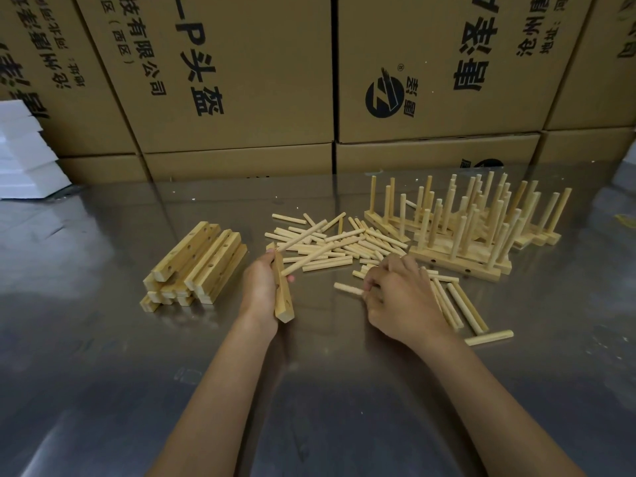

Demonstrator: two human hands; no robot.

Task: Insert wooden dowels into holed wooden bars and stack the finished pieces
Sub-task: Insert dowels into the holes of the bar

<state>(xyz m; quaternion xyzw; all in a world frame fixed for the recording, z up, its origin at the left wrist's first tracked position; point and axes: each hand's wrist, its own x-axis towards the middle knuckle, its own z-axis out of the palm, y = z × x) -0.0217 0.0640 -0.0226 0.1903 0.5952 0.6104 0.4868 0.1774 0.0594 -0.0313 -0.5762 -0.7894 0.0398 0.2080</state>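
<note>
My left hand point(260, 285) grips a holed wooden bar point(285, 301) held nearly on end, and two dowels point(306, 259) stick out of it toward the upper right. My right hand point(401, 297) pinches a single dowel point(348, 288) just above the table. A loose heap of dowels point(344, 241) lies beyond both hands. A stack of empty holed bars point(196, 266) sits to the left. Finished bars with upright dowels point(471, 218) are grouped at the right rear.
The work surface is a shiny metal table point(309, 390). Large cardboard boxes point(241, 80) form a wall along its back edge. White foam blocks point(27, 156) lie at the far left. A few stray dowels point(488, 338) lie to the right of my right hand.
</note>
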